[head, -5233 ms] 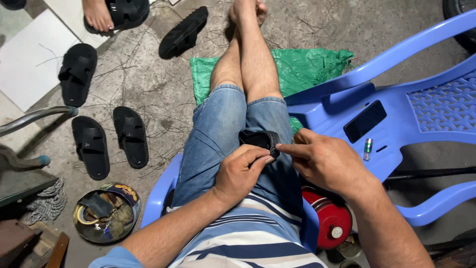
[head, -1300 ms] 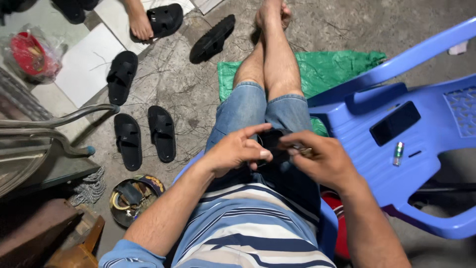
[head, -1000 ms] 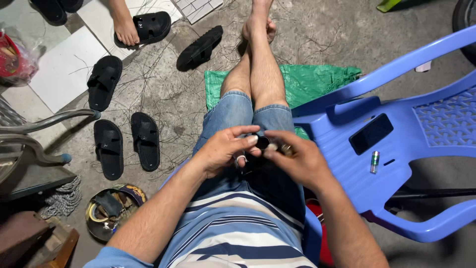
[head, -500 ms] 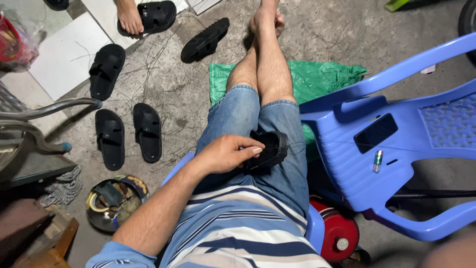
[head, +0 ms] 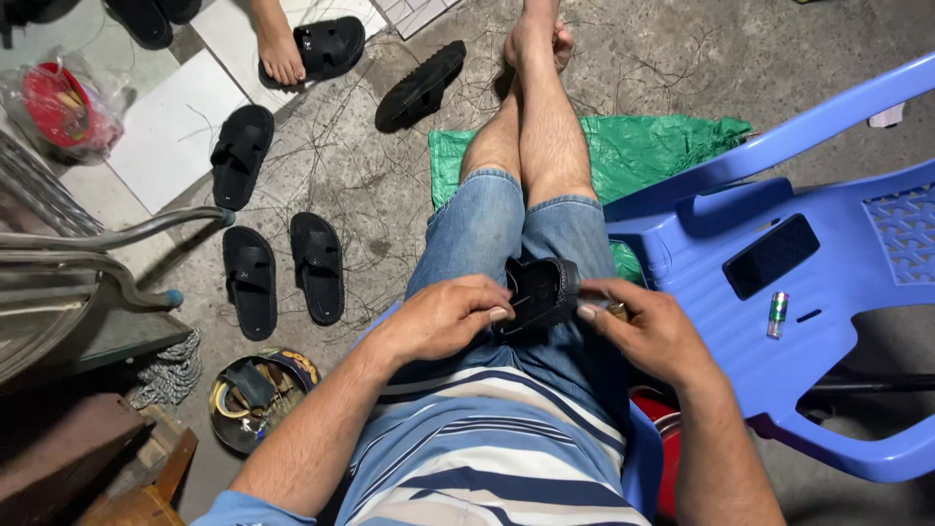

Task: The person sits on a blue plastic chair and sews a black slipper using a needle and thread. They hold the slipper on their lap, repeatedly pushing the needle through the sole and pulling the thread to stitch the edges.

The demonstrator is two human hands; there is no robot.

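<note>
A black sandal (head: 539,290) lies on my lap, over my denim shorts. My left hand (head: 446,317) grips its near left edge, fingers curled over it. My right hand (head: 651,331) is closed on a small brass-coloured thing (head: 616,311) held against the sandal's right side; what that thing is I cannot tell. A thin thread seems to run across the sandal between the hands.
A blue plastic chair (head: 828,292) lies tipped at my right, with a dark phone (head: 771,255) and a small green cylinder (head: 776,314) on it. Several black sandals (head: 317,267) lie on the concrete at left. Another person's foot (head: 278,51) is at the top. A round tin (head: 255,394) of oddments sits lower left.
Half a second ago only my left hand was on the sandal. My right hand has come back to the sandal's right side with the small brass-coloured thing.
</note>
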